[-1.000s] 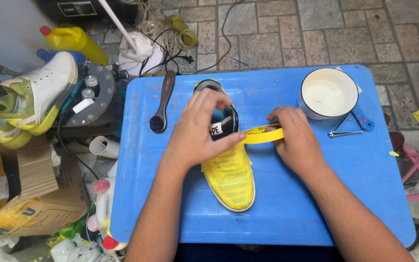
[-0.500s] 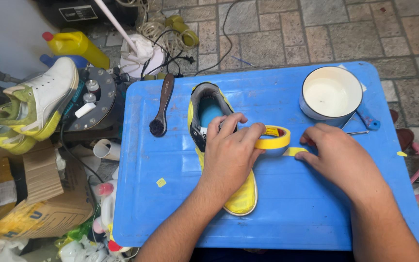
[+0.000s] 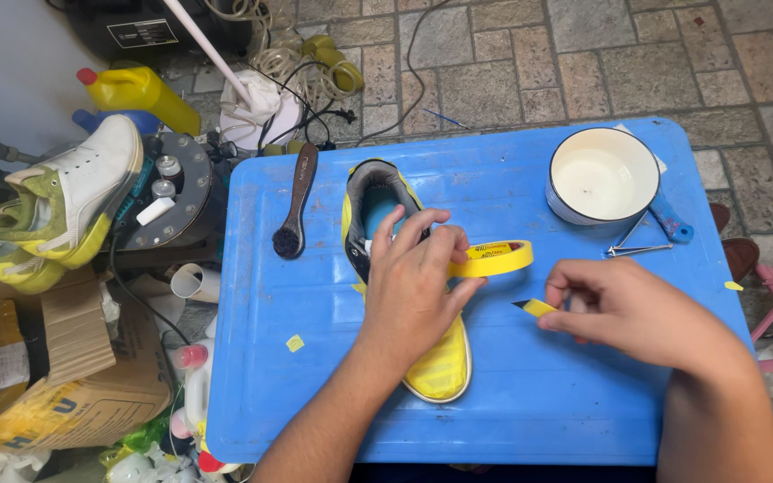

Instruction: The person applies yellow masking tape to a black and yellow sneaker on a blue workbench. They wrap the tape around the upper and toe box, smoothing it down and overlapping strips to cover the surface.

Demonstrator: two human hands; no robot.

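- Yellow shoe (image 3: 440, 367) lies lengthwise on the middle of the blue plastic table (image 3: 512, 420), toe toward the person, its dark collar and blue lining open at the far end.
- Left hand (image 3: 413, 291) rests on the shoe's upper and pinches a roll of yellow masking tape (image 3: 494, 258) between thumb and fingers, just beside the shoe.
- Right hand (image 3: 624, 309) pinches a short torn strip of yellow tape (image 3: 537, 307) between thumb and fingertips; a moment ago that hand was drawn up against the roll, and now it has pulled away with the piece free, so a fresh strip looks ready to go onto the shoe.
- On the tabletop: a dark shoe brush (image 3: 295, 201) left of the shoe, a white enamel pan (image 3: 603, 177) at the far right corner, metal clippers (image 3: 630, 246) beside it, and a small yellow tape scrap (image 3: 294, 343) near the left edge.
- Off the table to the left: a white and green sneaker (image 3: 73, 201), a yellow bottle with a red cap (image 3: 140, 91), a cardboard box with yellow print (image 3: 55, 394), and small white bottles (image 3: 191, 385) on the floor.
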